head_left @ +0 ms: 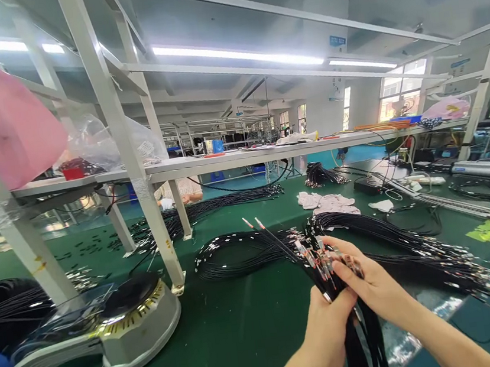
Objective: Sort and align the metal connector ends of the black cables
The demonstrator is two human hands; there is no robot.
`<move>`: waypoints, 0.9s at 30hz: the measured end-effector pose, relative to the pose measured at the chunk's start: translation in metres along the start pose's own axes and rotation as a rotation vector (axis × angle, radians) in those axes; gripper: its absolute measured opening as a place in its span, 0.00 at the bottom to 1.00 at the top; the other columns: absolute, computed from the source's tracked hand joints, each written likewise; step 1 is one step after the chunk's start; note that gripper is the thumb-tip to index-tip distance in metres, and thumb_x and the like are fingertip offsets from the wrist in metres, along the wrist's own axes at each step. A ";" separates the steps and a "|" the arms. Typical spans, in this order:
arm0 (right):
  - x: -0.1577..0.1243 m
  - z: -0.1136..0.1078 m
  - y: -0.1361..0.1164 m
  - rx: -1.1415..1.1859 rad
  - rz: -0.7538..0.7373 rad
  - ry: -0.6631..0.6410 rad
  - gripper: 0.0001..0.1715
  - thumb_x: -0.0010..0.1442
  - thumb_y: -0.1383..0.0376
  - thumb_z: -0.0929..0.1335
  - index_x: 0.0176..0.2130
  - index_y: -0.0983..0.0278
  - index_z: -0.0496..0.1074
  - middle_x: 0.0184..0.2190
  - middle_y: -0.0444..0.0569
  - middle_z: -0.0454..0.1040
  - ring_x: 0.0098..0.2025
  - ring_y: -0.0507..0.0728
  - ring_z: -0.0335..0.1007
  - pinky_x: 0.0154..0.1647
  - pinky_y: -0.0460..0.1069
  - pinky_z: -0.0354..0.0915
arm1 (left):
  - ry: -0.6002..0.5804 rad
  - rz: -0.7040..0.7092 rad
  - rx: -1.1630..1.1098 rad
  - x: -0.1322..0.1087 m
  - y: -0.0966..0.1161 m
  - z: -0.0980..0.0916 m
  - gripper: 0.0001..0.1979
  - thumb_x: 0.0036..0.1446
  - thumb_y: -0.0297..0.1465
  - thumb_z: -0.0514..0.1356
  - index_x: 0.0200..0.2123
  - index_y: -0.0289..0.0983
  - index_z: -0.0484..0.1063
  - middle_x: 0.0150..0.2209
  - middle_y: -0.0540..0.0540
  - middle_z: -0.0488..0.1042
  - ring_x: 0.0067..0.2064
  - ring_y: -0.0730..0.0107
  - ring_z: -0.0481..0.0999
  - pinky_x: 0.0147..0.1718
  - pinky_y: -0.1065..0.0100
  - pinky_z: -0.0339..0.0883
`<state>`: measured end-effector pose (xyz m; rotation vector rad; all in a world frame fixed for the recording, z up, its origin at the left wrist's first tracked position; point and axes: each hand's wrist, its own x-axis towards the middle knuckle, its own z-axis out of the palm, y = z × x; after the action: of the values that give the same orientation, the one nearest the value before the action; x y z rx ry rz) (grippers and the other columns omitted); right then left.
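Observation:
My left hand (328, 331) is wrapped round a thick bundle of black cables (365, 341) just below their ends. Those ends fan out upward, with silvery metal tips and orange-red bands. My right hand (368, 278) pinches among the cable ends at the upper right of the bundle; which ones it grips is partly hidden by the fingers. Two cables (271, 234) stick out farther to the upper left than the rest. Behind my hands, a looped cable bundle (236, 256) lies on the green table mat (228, 334), and another long bundle (413, 240) stretches to the right.
A grey round device with a handle (139, 321) stands at the left beside a white shelf post (133, 143). Crumpled pale cloths (327, 202) lie beyond the cables. A white shelf (220, 161) spans the back. Another person's hands (191, 198) show behind the posts.

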<state>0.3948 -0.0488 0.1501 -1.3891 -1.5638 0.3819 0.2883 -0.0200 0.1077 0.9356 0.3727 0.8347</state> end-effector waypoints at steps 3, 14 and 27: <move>0.006 -0.001 -0.004 -0.088 -0.054 -0.086 0.20 0.61 0.54 0.63 0.48 0.60 0.71 0.58 0.49 0.61 0.60 0.63 0.51 0.63 0.59 0.45 | -0.059 -0.012 -0.005 -0.001 0.004 -0.004 0.17 0.44 0.36 0.67 0.36 0.32 0.72 0.26 0.50 0.67 0.26 0.77 0.62 0.23 0.74 0.55; -0.019 0.000 0.028 0.471 0.236 -0.267 0.40 0.39 0.45 0.73 0.47 0.64 0.72 0.38 0.55 0.76 0.44 0.68 0.70 0.48 0.61 0.65 | -0.113 -0.004 -0.053 -0.003 0.000 0.006 0.18 0.37 0.33 0.70 0.34 0.32 0.74 0.26 0.49 0.70 0.30 0.72 0.67 0.36 0.69 0.61; -0.028 -0.004 -0.015 0.451 0.205 -0.099 0.14 0.48 0.58 0.71 0.34 0.63 0.77 0.38 0.53 0.77 0.44 0.65 0.70 0.50 0.59 0.63 | -0.309 -0.196 0.053 -0.010 0.019 0.017 0.23 0.26 0.25 0.71 0.33 0.33 0.74 0.31 0.47 0.73 0.36 0.63 0.72 0.38 0.64 0.64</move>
<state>0.3855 -0.0793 0.1512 -1.1874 -1.3086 0.8819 0.2837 -0.0309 0.1320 1.0409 0.2142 0.4931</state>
